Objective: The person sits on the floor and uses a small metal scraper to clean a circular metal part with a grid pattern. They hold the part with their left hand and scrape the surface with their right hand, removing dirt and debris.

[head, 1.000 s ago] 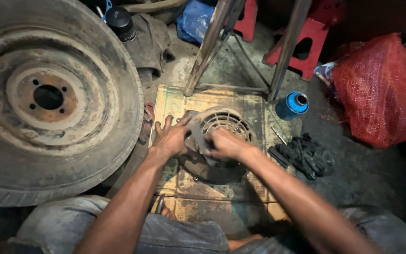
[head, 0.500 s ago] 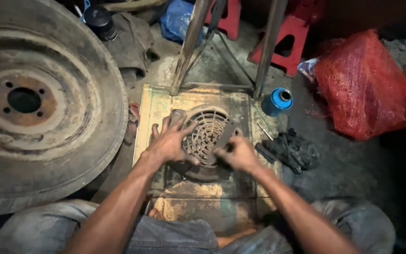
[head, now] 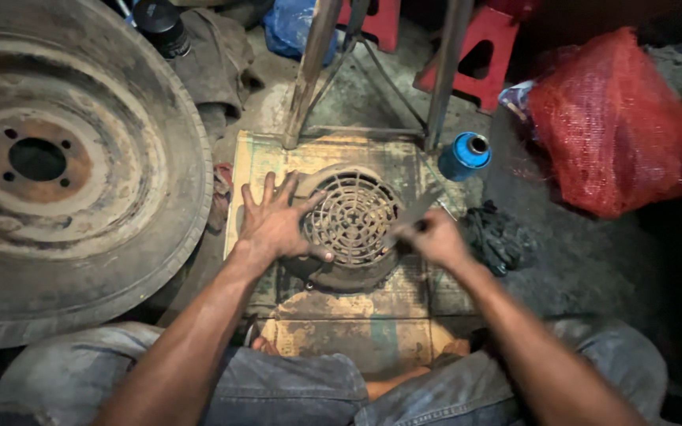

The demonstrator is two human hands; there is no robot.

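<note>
Where the head view looks down on a cardboard sheet point(head: 333, 315) spread over the floor: round grilled metal cover point(head: 350, 221) lying flat at its middle. Left hand point(head: 274, 221) spread flat, fingers splayed, pressed on the cover's left rim, grasping nothing. Right hand point(head: 436, 235) clenched around a thin flat strip point(head: 412, 213), tip angled up over the cover's right edge. Large dusty wheel point(head: 65, 166) at left, blue spool point(head: 464, 155) and dark rag point(head: 499, 235) at right.

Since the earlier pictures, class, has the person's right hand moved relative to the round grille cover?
Yes. The right hand, holding a flat strip, has moved from over the round grille cover out past its right edge, toward the dark rag.
</note>
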